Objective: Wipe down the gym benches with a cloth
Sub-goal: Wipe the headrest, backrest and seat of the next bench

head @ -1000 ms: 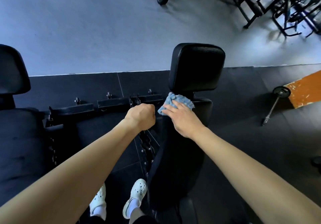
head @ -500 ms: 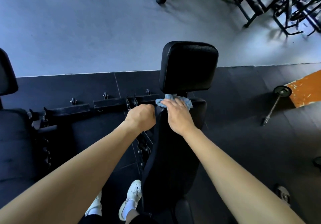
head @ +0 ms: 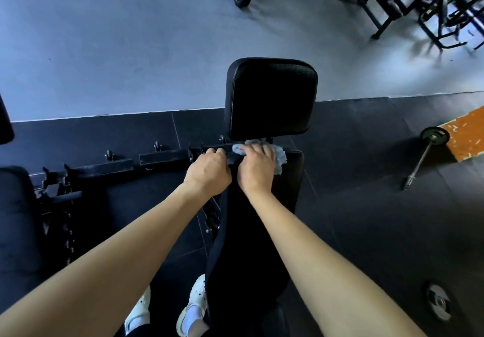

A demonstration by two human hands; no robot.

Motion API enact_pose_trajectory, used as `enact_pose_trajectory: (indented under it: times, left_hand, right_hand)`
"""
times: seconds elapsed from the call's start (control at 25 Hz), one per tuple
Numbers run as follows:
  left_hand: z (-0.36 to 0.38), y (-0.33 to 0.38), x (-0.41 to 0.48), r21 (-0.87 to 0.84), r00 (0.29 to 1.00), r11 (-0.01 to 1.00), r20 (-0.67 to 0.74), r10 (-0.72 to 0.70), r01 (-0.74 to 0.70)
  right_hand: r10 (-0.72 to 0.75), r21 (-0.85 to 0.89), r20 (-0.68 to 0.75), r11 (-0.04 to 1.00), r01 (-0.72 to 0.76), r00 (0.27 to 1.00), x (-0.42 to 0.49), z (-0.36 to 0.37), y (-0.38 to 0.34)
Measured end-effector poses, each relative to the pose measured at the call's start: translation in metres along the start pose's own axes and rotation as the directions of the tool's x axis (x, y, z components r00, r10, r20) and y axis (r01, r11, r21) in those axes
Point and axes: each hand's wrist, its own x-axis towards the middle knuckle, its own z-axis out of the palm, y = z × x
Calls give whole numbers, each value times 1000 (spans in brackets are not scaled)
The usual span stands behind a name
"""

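A black padded gym bench [head: 262, 232] runs away from me, with its square end pad [head: 272, 98] beyond a narrow gap. My right hand [head: 255, 169] holds a light blue cloth [head: 280, 157] against the far end of the long pad, fingers curled over the edge at the gap. The cloth sticks out to the right of and beyond my fingers. My left hand [head: 208, 170] grips the left edge of the same pad, right beside my right hand.
Another black bench [head: 15, 219] stands at the left, with a black steel frame bar [head: 104, 166] between the two. A short barbell [head: 424, 153] and an orange platform [head: 466, 132] lie right; a weight plate [head: 437, 304] lies lower right. Equipment racks [head: 419, 4] fill the far right.
My right hand has slid the cloth up the pad to its far end, at the gap under the square pad. My left hand has kept its grip on the pad's edge.
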Motion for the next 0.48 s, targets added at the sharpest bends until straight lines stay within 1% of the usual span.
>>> enact_pose_trajectory:
  times: [0.04, 0.08, 0.12, 0.16, 0.2, 0.24, 0.32, 0.44, 0.48]
  left_hand:
    - [3, 4, 3, -8, 1000, 1000, -12, 21, -21]
    - [5, 9, 6, -14, 999, 999, -24, 42, -43]
    - [7, 17, 9, -19, 998, 999, -29, 50, -50]
    - [8, 26, 11, -18, 998, 998, -39, 54, -55]
    - [9, 33, 13, -9, 997, 998, -49, 59, -60]
    - [11, 39, 14, 2, 996, 998, -59, 68, -68]
    - [15, 52, 15, 28, 995, 996, -61, 81, -79]
    - [24, 64, 14, 123, 992, 986, -47, 120, -113]
    - [26, 68, 14, 138, 991, 984, -50, 123, -115]
  right_hand:
    - [-124, 26, 25, 992, 124, 992, -7, -1, -2]
    - [-241, 63, 68, 969, 237, 968, -8, -7, 4]
    - [-326, 89, 121, 944, 317, 938, -3, -15, 17]
    - [-369, 107, 173, 929, 355, 913, 4, -24, 32]
    - [-381, 120, 210, 924, 364, 900, 13, -30, 47]
    - [-365, 127, 235, 930, 344, 901, 20, -35, 60]
    - [-291, 160, 233, 953, 258, 928, 30, -40, 81]
    - [-184, 177, 180, 972, 152, 966, 40, -39, 111]
    - [-117, 168, 167, 982, 89, 979, 42, -41, 123]
